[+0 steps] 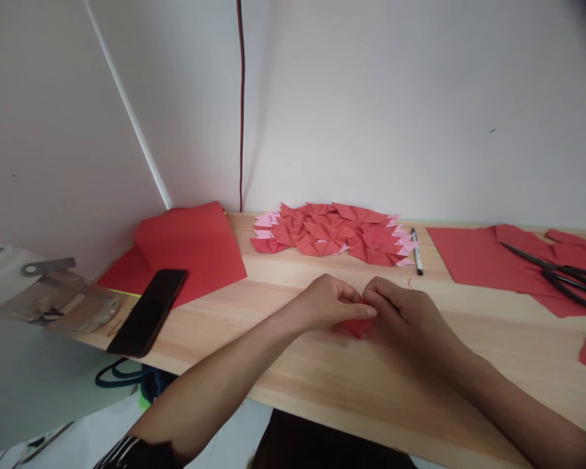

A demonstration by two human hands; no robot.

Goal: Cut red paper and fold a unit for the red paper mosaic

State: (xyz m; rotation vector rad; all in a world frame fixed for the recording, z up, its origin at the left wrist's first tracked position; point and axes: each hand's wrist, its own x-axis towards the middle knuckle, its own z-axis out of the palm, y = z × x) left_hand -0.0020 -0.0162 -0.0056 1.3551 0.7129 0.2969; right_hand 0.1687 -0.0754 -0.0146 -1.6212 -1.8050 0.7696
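Both my hands meet over the middle of the wooden table point(293, 384). Between them is a small piece of red paper point(359, 327), mostly hidden by my fingers. My left hand point(336, 303) pinches it from the left, thumb stretched along its top. From the right, my right hand point(400, 311) grips the same paper with its fingers curled in. Behind them, near the wall, lies a heap of folded red paper pieces point(327, 231) with pink ones showing at its ends. A marker pen point(417, 253) lies just right of that heap.
Large red paper sheets point(200, 254) lie at the back left, with a black phone point(149, 312) at their edge. A clear jug point(73, 303) with a white lid stands at far left. Black scissors point(561, 273) rest on red paper point(478, 257) at right. A cable point(241, 98) hangs down the wall.
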